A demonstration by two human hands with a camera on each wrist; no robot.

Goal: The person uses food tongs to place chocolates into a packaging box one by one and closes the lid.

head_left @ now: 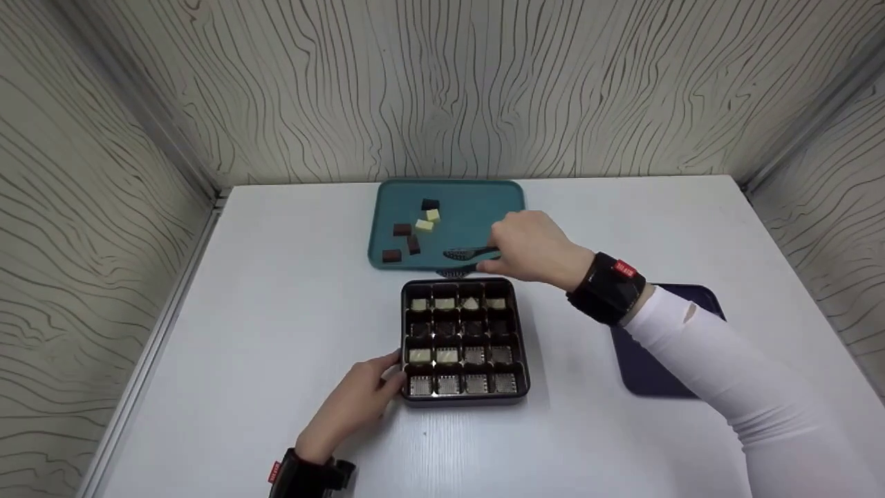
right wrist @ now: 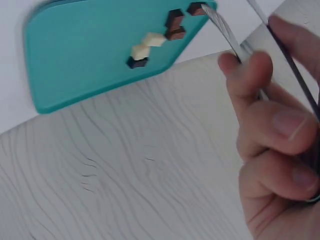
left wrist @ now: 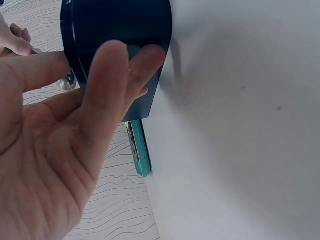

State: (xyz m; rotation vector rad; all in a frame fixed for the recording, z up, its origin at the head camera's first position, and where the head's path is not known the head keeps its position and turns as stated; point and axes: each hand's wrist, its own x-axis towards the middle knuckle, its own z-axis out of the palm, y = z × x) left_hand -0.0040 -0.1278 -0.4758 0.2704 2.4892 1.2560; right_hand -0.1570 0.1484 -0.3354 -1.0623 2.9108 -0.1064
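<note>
My right hand point(head_left: 532, 245) grips a pair of tongs point(head_left: 462, 254) with dark patterned tips. The tips are apart, over the near edge of a teal tray point(head_left: 484, 207). Brown chocolate pieces point(head_left: 402, 229) and white chocolate pieces point(head_left: 424, 225) lie on the tray's left half. Nearer to me stands a black divided box point(head_left: 522, 366). White pieces fill its back row, dark pieces the row behind the middle, and two white pieces sit at the left of the third row. My left hand point(head_left: 359, 398) touches the box's left side with extended fingers point(left wrist: 107, 75).
A dark blue tray point(head_left: 650, 366) lies to the right, partly under my right sleeve. Wood-patterned panels point(head_left: 449, 90) rise behind and beside the white table point(head_left: 276, 290).
</note>
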